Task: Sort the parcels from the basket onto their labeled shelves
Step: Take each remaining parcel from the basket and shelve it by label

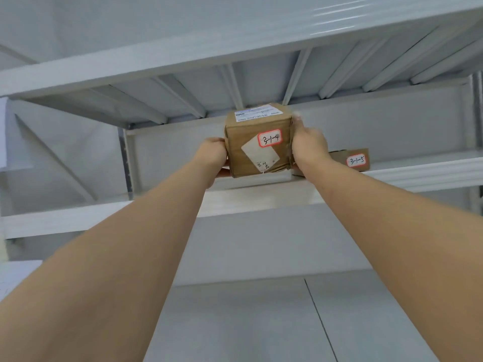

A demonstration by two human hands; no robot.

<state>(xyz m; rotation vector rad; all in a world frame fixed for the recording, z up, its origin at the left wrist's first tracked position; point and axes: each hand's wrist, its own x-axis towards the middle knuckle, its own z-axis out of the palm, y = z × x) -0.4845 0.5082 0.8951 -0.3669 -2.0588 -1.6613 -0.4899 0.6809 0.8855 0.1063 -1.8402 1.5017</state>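
Note:
A brown cardboard parcel (257, 141) with a red-edged label reading 3-1-4 sits at the front edge of a high white shelf (418, 169). My left hand (213, 154) grips its left side, thumb under the bottom edge. My right hand (308, 145) grips its right side. Both arms reach up and forward. A flat brown parcel (352, 160) labelled 3-1-5 lies on the same shelf, just right of my right hand.
The white underside of the shelf above (235, 82), with ribs, hangs close over the parcel. A white upright post (128, 163) stands at the left of the bay. A lower shelf board (78, 220) runs below my arms. The basket is out of view.

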